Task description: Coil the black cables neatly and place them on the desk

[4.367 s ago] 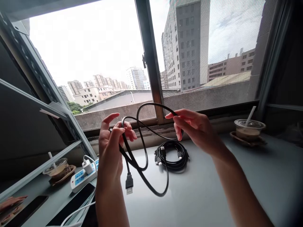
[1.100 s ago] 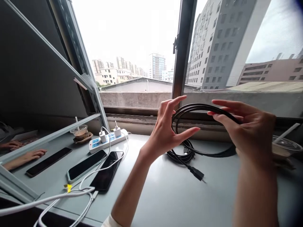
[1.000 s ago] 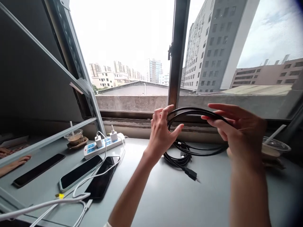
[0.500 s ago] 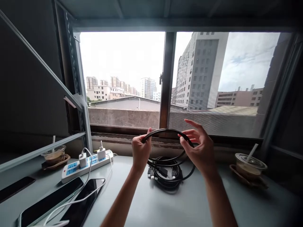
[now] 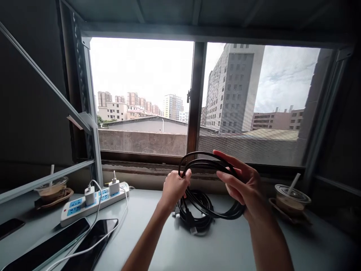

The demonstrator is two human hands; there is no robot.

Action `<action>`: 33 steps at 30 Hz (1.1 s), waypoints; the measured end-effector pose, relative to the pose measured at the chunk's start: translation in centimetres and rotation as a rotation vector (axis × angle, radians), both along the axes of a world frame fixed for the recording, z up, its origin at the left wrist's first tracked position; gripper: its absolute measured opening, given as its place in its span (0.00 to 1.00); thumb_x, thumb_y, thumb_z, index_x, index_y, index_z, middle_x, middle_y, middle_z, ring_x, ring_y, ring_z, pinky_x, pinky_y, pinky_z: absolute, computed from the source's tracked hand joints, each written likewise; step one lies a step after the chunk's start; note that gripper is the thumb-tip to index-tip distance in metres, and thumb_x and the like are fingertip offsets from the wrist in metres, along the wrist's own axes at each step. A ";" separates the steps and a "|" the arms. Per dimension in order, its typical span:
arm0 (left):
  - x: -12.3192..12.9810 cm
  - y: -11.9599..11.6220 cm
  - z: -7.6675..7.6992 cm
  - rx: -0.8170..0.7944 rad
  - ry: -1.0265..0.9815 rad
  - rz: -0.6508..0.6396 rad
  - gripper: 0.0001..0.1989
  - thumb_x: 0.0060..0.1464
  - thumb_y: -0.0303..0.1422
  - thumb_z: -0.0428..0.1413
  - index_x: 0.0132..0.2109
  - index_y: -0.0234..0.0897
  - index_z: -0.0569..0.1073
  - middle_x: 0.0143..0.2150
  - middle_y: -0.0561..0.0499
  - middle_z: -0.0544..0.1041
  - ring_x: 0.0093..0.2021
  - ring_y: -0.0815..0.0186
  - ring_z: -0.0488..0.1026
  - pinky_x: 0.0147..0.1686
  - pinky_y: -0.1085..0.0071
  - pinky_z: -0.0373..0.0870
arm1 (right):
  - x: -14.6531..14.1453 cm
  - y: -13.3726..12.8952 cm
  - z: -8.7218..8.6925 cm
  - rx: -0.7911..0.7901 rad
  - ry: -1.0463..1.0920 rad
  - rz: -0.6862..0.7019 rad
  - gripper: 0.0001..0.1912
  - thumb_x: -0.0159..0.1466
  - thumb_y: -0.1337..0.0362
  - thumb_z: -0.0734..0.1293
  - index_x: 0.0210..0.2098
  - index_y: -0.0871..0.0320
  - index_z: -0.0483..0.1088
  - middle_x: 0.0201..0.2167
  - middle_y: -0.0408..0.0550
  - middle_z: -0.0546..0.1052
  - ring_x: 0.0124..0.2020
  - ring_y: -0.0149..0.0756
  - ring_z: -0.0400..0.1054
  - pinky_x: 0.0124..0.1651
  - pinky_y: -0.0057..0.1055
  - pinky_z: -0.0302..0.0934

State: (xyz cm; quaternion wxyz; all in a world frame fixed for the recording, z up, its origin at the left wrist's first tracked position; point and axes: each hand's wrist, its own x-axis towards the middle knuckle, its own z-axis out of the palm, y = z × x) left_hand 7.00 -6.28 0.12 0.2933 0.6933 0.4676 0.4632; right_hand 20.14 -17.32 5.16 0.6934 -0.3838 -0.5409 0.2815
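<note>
Loops of black cable (image 5: 225, 215) are held up between my two hands, over the grey tabletop. My left hand (image 5: 176, 185) is closed around the left side of the loops, thumb on top. On the right side, my right hand (image 5: 245, 184) has its fingers curved around the strands, with the index finger stretched along the upper loop. Just below and behind the held loops lies a pile of coiled black cables (image 5: 200, 227) on the table. A dark plug with a light metal tip (image 5: 193, 230) points forward from that pile.
A white power strip (image 5: 96, 207) with two chargers stands at left, white cords running over several dark phones (image 5: 93, 241). Lidded drink cups stand at the left (image 5: 52, 190) and right (image 5: 291, 197). Metal shelf posts (image 5: 96, 158) frame the window behind.
More cable loops are gathered between my hands. My left hand has moved right and down, and my right hand has closed in around the strands. The view has shifted slightly.
</note>
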 end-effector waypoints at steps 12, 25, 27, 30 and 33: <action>2.1 -1.3 -1.9 -0.721 0.159 -0.869 0.30 0.53 0.52 0.39 0.25 0.34 0.73 0.19 0.44 0.74 0.27 0.57 0.74 0.32 0.63 0.70 | -2.2 -1.1 -0.7 0.179 0.005 -0.044 0.19 0.52 0.66 0.68 0.45 0.55 0.74 0.10 0.32 0.53 0.11 0.19 0.38 0.13 0.23 0.34; 0.1 -1.3 1.6 -0.111 -0.807 -0.582 0.14 0.50 0.42 0.57 0.33 0.37 0.64 0.16 0.61 0.62 0.23 0.68 0.73 0.31 0.74 0.67 | 1.0 5.2 -1.3 0.118 0.448 -0.047 0.24 0.54 0.55 0.69 0.48 0.53 0.64 0.11 0.29 0.53 0.10 0.20 0.43 0.11 0.18 0.39; -0.3 -1.5 2.0 -0.097 -0.804 -0.525 0.14 0.49 0.41 0.58 0.35 0.37 0.64 0.14 0.65 0.53 0.15 0.72 0.66 0.21 0.77 0.60 | 0.8 5.0 -1.3 0.067 0.409 0.025 0.23 0.55 0.52 0.68 0.47 0.53 0.64 0.13 0.29 0.52 0.10 0.20 0.40 0.10 0.17 0.37; -0.6 -1.7 2.1 -0.132 -0.864 -0.470 0.13 0.51 0.39 0.56 0.37 0.35 0.64 0.15 0.65 0.54 0.12 0.77 0.58 0.15 0.80 0.53 | 0.3 4.6 -1.3 0.025 0.306 0.126 0.25 0.54 0.47 0.66 0.47 0.54 0.64 0.14 0.30 0.53 0.10 0.19 0.39 0.09 0.17 0.35; -0.4 -1.8 2.0 -0.161 -0.901 -0.440 0.10 0.53 0.36 0.53 0.37 0.34 0.64 0.15 0.64 0.54 0.11 0.79 0.53 0.13 0.81 0.49 | 0.1 4.6 -1.6 0.105 0.127 -0.039 0.33 0.49 0.51 0.72 0.51 0.51 0.61 0.22 0.34 0.62 0.14 0.19 0.52 0.12 0.18 0.49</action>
